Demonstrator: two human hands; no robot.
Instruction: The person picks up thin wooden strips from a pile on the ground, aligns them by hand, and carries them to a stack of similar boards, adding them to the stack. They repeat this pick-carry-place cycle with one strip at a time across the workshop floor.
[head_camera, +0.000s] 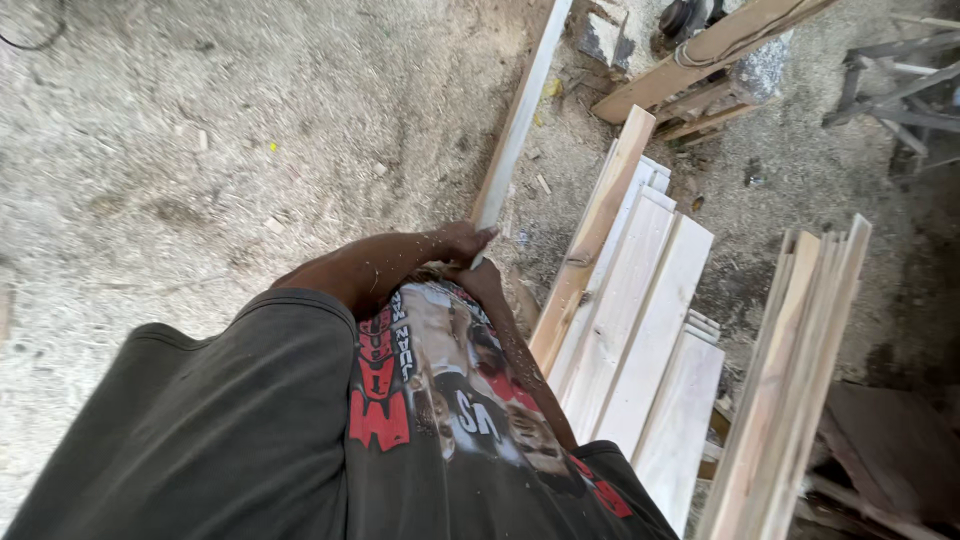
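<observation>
Centre frame: left hand (462, 240) gripping near end of long pale strip (520, 118), which runs toward top centre over sawdust floor (200, 150). Right hand (482, 280) beneath, grip hidden, cannot tell. Risks, as judged: splinters from raw edge; far end swinging into stacked planks (640, 320) at right.

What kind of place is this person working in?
Probably a carpentry or sawmill yard: sawdust covers the ground, pale planks lie stacked, and both hands, left and right, grip a long wooden strip.
</observation>
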